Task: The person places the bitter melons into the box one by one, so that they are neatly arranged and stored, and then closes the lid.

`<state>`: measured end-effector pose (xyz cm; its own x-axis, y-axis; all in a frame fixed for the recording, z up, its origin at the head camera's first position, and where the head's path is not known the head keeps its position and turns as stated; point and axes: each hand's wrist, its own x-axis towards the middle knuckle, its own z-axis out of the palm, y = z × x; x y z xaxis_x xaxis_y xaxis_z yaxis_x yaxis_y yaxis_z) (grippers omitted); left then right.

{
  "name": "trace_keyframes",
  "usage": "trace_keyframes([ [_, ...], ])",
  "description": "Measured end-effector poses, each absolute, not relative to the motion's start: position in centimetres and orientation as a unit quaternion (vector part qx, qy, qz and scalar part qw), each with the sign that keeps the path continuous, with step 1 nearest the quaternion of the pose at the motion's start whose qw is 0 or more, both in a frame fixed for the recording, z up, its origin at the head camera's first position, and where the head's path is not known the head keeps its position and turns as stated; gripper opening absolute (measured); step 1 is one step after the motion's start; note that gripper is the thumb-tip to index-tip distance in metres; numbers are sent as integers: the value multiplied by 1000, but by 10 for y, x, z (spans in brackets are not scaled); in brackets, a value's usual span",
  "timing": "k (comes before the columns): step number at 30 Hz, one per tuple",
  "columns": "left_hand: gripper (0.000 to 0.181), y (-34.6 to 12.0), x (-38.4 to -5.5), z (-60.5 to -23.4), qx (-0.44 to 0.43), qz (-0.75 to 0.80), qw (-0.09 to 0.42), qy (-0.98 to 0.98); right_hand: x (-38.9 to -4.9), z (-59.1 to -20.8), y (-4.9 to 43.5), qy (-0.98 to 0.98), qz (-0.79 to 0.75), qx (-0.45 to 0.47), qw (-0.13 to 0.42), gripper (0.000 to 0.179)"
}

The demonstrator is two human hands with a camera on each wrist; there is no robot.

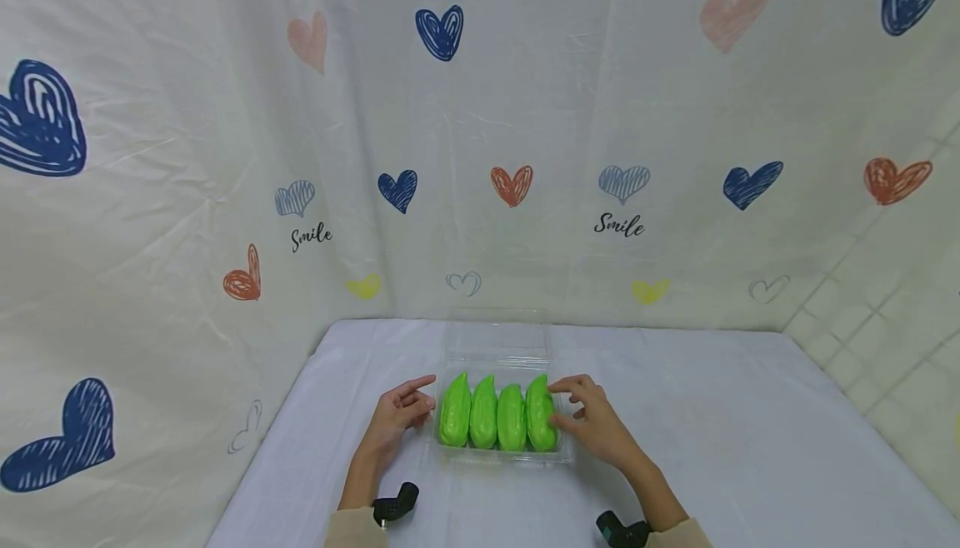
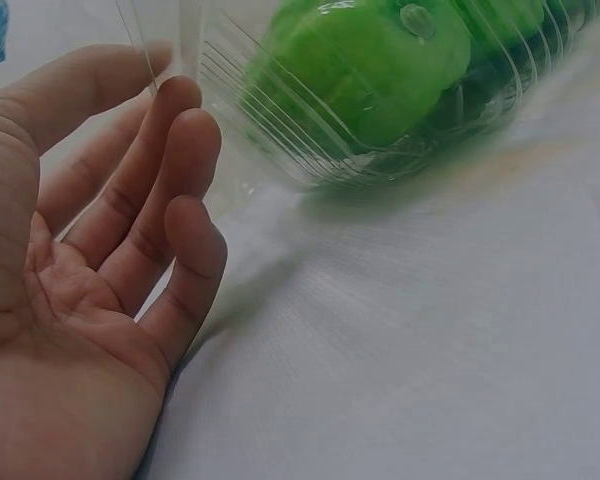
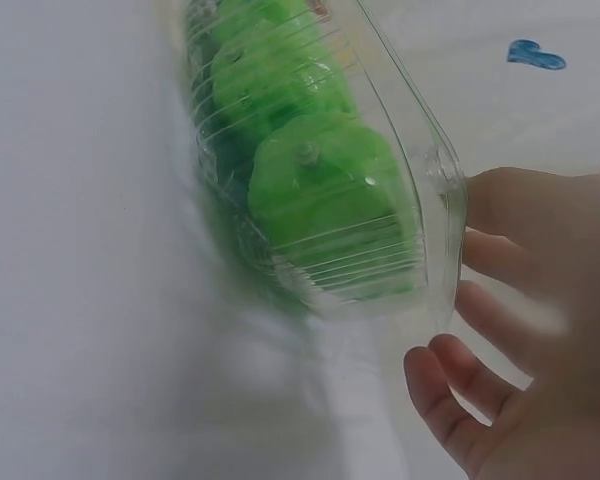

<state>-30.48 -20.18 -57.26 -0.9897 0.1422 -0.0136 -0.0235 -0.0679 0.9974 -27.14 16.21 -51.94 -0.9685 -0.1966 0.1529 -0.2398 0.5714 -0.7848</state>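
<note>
A clear plastic clamshell box (image 1: 502,457) sits on the white cloth with its transparent lid (image 1: 497,340) swung back. Several bright green, elongated vegetable-shaped pieces (image 1: 512,419) lie side by side in it, stem-like nubs showing in the wrist views. At the box's left end is my left hand (image 1: 390,425), its thumb and forefinger at the clear rim (image 2: 215,100). My right hand (image 1: 600,425) spans the right end, beside the rightmost green piece (image 1: 541,415). Seen from the right wrist, its fingers meet the outside of the rim (image 3: 450,190); no pinch is evident.
A white cloth covers the table (image 1: 720,431). Behind it hangs a pale curtain (image 1: 555,115) printed with hearts and "Smile" lettering. Black wrist cameras (image 1: 397,502) are strapped near both beige sleeves (image 1: 356,529).
</note>
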Motion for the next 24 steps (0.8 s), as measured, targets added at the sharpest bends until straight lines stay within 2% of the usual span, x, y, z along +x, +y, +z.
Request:
trace_keyframes([
  [15,53,-200,-303,-571,32,734,47,677,-272,-516,173,-875,471,77,86,35],
  [24,48,-201,-303,-562,7,730,1,684,-274,-513,179,-857,499,60,114,38],
])
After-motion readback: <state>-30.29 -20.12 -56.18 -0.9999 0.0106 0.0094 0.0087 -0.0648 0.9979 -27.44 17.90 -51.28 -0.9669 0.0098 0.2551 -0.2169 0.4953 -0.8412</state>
